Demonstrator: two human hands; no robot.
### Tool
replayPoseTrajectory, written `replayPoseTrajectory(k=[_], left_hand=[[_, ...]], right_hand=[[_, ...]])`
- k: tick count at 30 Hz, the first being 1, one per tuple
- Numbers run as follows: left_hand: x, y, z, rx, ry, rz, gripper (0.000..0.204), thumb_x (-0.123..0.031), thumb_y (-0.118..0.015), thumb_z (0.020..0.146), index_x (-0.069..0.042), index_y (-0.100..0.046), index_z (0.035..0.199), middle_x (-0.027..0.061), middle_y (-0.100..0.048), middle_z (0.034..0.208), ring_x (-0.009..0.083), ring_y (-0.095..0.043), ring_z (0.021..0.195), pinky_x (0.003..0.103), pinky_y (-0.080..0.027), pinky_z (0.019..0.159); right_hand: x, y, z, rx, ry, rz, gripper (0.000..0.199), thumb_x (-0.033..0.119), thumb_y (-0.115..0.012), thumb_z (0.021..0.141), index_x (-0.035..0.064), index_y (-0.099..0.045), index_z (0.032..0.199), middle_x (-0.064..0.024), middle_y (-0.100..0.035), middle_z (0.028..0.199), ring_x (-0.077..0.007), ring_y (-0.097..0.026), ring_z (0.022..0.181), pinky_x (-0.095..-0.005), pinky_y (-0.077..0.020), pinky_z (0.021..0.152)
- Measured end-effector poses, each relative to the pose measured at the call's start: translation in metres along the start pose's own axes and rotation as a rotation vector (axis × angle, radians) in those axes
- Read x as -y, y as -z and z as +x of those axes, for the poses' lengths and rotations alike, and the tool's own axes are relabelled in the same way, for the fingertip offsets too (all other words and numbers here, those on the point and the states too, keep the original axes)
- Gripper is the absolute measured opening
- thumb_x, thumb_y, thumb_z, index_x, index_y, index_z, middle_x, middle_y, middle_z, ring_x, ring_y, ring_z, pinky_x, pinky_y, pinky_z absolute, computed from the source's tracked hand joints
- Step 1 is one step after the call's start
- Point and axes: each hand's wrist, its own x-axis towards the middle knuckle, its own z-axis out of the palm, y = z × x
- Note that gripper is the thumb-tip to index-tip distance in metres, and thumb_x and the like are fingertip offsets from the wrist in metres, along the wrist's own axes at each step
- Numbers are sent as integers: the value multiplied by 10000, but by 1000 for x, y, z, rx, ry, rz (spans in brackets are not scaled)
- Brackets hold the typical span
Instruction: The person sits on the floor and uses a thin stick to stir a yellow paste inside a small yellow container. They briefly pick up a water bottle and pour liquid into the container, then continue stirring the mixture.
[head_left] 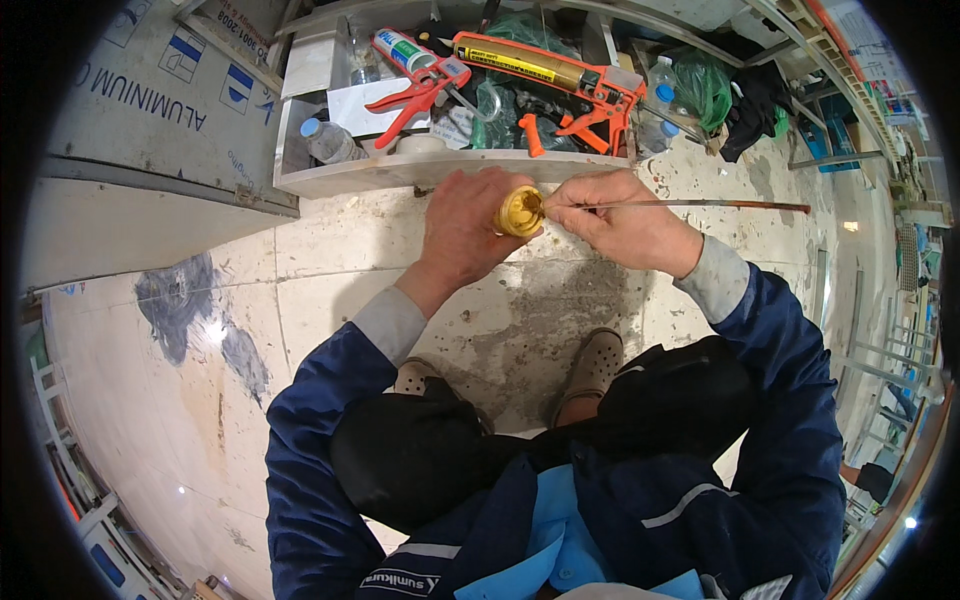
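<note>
My left hand is wrapped around a small round yellow container, whose open mouth faces me. In my right hand I hold a long thin stick like a brush handle; its near end rests at the container's mouth and its far end points off to the right. Both hands are held over the pale tiled floor, just in front of a white tray. I am crouching, and my knees and two beige shoes lie below the hands.
A white tray ahead holds two orange caulking guns, a sealant tube, plastic bottles and green bags. A large grey panel lies at the left. Dark stains mark the floor tiles. Metal frames stand at the right.
</note>
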Motion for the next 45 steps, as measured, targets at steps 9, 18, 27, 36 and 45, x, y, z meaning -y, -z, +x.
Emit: replayPoseTrajectory(k=[9, 18, 27, 36, 45], left_hand=[[-1, 0, -2, -47, -10, 3, 595, -373, -965, 771, -174, -687, 1258, 42, -741, 1220, 277, -701, 1116, 455, -500, 989], [-1, 2, -1, 3, -3, -19, 580, -381, -965, 764, -174, -701, 1237, 46, -740, 1210, 300, -693, 1051, 439, -505, 955], [-4, 3, -1, 78, 60, -15, 579, -425, -954, 773, -170, -713, 1234, 61, -751, 1165, 307, -694, 1040, 440, -506, 947], [0, 2, -3, 9, 45, 28, 614, -444, -946, 771, -180, -708, 1272, 68, -760, 1178, 301, -696, 1124, 494, -476, 1035], [5, 0, -6, -8, 55, 89, 601, -458, -944, 778, -170, -726, 1258, 70, -768, 1149, 280, -719, 1100, 490, -495, 1032]], right_hand=[[11, 10, 2, 100, -277, 356, 213, 183, -703, 1054, -12, -779, 1097, -66, -753, 913, -112, -667, 805, -281, -550, 740], [-1, 1, -1, 93, -80, 84, 213, 195, -712, 1033, 17, -782, 1126, -114, -780, 995, -209, -717, 900, -341, -575, 832], [5, 3, 2, -27, -31, -59, 235, 217, -687, 1046, 7, -766, 1114, -146, -758, 949, -291, -706, 872, -389, -565, 816], [11, 9, 4, 67, -299, 334, 212, 180, -674, 1051, -1, -768, 1105, -72, -729, 897, -105, -655, 796, -286, -531, 717], [11, 24, -5, -37, -73, -16, 180, 109, -688, 985, 27, -787, 1111, -84, -749, 966, -159, -692, 853, -314, -562, 800]])
